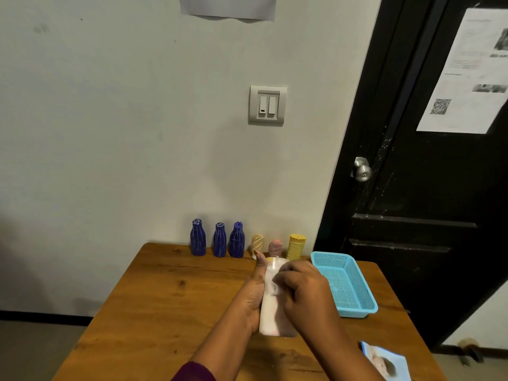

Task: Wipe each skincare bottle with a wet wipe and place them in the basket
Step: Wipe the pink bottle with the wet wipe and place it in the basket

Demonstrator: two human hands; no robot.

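Lower centre of frame: left hand [253, 294] grips a pale bottle [270, 318] from the left side, thumb up along it, fingers curled round it. Bottle is held tilted just above the wooden table [165, 298]. Right hand [305, 295] has its fingers curled, pressing a white wet wipe [274, 280] onto the bottle's upper part. Blue mesh basket [357, 312] sits just right of the hands, nothing visible in it. At the table's far edge by the wall: three blue bottles [220, 240], then a beige bottle [257, 242], pink bottle [275, 247], yellow bottle [296, 246], all upright. Wipe packet [384, 361] at lower right. Light switch [267, 105] on the wall at mid frame, black door [412, 188] at right.
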